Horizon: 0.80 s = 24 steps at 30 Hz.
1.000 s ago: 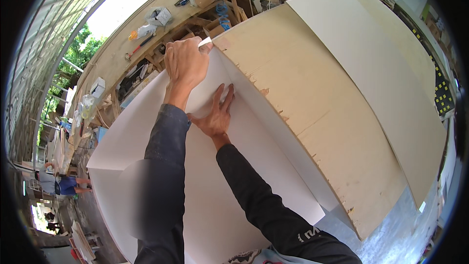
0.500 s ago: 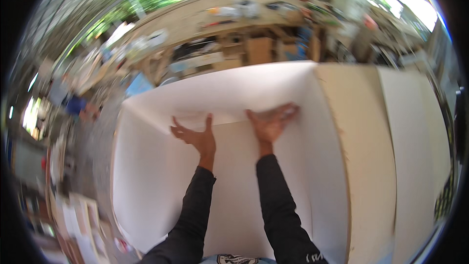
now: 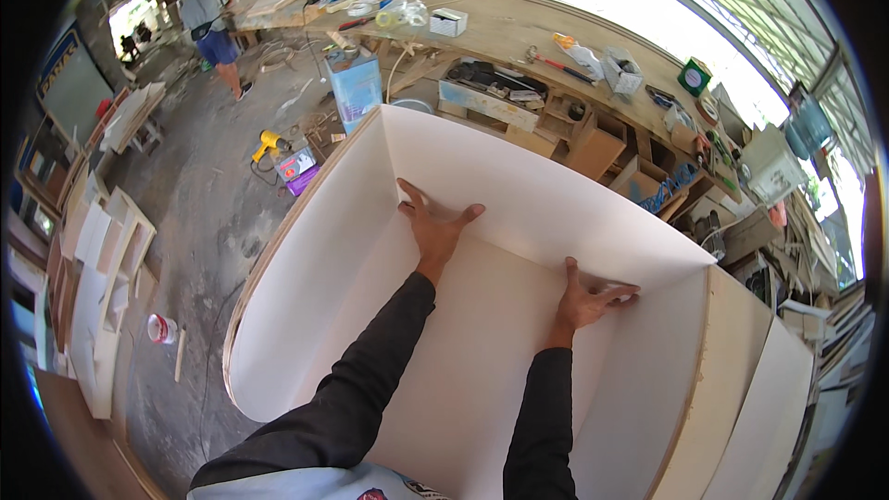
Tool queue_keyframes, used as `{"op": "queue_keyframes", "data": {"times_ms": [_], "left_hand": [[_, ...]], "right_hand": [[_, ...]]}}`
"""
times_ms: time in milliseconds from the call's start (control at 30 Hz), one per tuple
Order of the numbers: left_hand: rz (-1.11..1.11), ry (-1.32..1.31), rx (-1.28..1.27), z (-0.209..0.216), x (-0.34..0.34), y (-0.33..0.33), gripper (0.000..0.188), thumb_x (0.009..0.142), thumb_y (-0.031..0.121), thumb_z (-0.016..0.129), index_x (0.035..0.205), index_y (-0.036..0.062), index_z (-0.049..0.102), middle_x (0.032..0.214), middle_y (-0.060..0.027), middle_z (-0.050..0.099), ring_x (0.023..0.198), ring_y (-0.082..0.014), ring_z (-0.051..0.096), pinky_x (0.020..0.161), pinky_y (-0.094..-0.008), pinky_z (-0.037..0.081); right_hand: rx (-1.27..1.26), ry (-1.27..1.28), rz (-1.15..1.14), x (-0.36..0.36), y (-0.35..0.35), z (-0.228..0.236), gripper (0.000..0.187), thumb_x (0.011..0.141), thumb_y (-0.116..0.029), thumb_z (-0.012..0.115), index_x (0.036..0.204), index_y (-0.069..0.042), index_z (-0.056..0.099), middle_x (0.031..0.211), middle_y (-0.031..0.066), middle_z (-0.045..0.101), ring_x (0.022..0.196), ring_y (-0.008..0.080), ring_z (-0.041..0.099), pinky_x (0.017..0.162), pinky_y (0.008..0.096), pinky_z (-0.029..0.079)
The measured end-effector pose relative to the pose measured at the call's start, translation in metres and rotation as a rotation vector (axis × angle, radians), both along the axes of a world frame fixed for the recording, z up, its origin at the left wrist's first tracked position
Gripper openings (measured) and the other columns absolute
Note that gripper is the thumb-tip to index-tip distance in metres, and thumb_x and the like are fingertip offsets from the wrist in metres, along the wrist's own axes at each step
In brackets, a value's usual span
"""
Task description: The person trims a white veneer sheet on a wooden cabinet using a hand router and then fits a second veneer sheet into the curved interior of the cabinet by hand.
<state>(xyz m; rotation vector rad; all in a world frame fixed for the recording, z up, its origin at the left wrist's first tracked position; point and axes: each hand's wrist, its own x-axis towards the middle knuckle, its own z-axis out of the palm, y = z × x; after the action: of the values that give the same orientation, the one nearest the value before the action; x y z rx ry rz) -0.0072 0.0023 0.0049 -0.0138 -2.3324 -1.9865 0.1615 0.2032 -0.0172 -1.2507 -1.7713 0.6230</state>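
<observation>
Left hand point(image 3: 435, 230) has been shifted off the top of the white box point(image 3: 306, 306); now it and the right hand point(image 3: 585, 304) are laid on the far wall point(image 3: 505, 187), seemingly bracing it. Fingers are splayed, box around and below them, workbench point(image 3: 519, 30) beyond.

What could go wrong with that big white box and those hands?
The bare left hand and right hand might pick up splinters if they slide onto the raw wooden edge of the white box. Somebody might also trip over the red-and-white tub or wooden stick on the floor.
</observation>
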Motion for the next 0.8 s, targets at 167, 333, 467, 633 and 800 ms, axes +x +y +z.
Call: {"op": "queue_keyframes", "data": {"times_ms": [167, 333, 467, 633, 800], "left_hand": [[0.01, 0.066, 0.098, 0.0, -0.008, 0.0, 0.161, 0.062, 0.059, 0.096, 0.161, 0.0041, -0.018, 0.155, -0.0516, -0.006, 0.151, -0.0597, -0.009, 0.122, -0.0638, 0.014], [0.058, 0.107, 0.061, 0.039, -0.018, 0.002, 0.16, 0.062, 0.064, 0.093, 0.162, 0.0052, -0.017, 0.152, -0.055, -0.008, 0.148, -0.0653, -0.008, 0.122, -0.0636, 0.009], [0.118, 0.082, 0.015, 0.09, -0.016, 0.01, 0.155, 0.063, 0.059, 0.095, 0.164, 0.0063, -0.011, 0.156, -0.05, 0.007, 0.15, -0.0612, 0.003, 0.12, -0.0605, 0.022], [0.174, 0.11, -0.023, 0.101, -0.017, 0.003, 0.159, 0.057, 0.065, 0.095, 0.164, 0.0066, -0.007, 0.157, -0.0447, 0.013, 0.147, -0.0592, 0.015, 0.118, -0.0592, 0.028], [0.183, 0.175, 0.005, 0.096, -0.022, 0.0, 0.158, 0.056, 0.064, 0.096, 0.164, 0.0082, -0.005, 0.153, -0.0461, 0.015, 0.143, -0.0575, 0.021, 0.118, -0.0586, 0.027]], "right_hand": [[0.006, 0.039, 0.013, -0.006, -0.003, 0.0, 0.153, 0.064, -0.055, 0.094, 0.163, -0.005, -0.012, 0.163, 0.0331, -0.002, 0.139, 0.0474, 0.036, 0.109, 0.0511, 0.046], [0.019, 0.001, 0.029, -0.005, 0.001, -0.003, 0.154, 0.066, -0.06, 0.09, 0.161, 0.001, -0.014, 0.165, 0.0322, -0.001, 0.155, 0.0426, 0.009, 0.114, 0.048, 0.041], [0.085, -0.013, 0.005, -0.002, 0.012, -0.015, 0.155, 0.065, -0.064, 0.09, 0.162, -0.003, -0.016, 0.165, 0.0305, 0.003, 0.155, 0.0413, 0.006, 0.113, 0.0491, 0.042], [0.084, 0.032, 0.029, -0.005, 0.006, -0.018, 0.156, 0.065, -0.069, 0.088, 0.162, -0.008, -0.017, 0.165, 0.031, 0.005, 0.155, 0.0416, 0.007, 0.111, 0.05, 0.045], [0.085, 0.002, 0.016, -0.005, 0.004, -0.015, 0.155, 0.066, -0.065, 0.089, 0.162, -0.007, -0.017, 0.164, 0.0318, 0.004, 0.155, 0.0424, 0.007, 0.11, 0.0489, 0.045]]}}
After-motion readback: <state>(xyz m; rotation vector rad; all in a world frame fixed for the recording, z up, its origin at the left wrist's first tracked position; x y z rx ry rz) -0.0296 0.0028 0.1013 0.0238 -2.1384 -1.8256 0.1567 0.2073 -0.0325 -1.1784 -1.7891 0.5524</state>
